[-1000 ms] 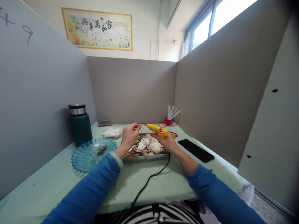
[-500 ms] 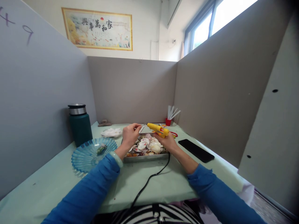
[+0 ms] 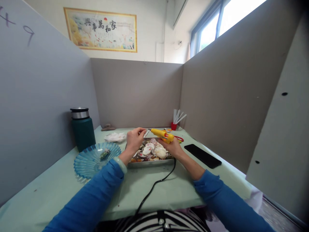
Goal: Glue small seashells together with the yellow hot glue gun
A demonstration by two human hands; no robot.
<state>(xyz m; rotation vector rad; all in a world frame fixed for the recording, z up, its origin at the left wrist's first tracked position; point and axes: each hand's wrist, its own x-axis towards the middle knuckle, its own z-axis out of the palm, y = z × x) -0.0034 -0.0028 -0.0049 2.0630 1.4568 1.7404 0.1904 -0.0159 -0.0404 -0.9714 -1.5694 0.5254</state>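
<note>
We are gripping the yellow glue gun [image 3: 161, 134] in our right hand [image 3: 173, 149]. Its nozzle is pointing at our left hand [image 3: 133, 140], which is pinching a small piece [image 3: 142, 131], too small to identify. The black cord [image 3: 154, 184] is trailing back between both hands.

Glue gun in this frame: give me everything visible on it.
The glue gun is yellow, plastic by its look, with an orange-red part near the grip. The right hand holds it above the metal tray of shells, nearly level, with the nozzle pointing left toward the pinched fingers of the left hand; whether they touch cannot be judged. A black cord runs from below the right hand toward the person.
</note>
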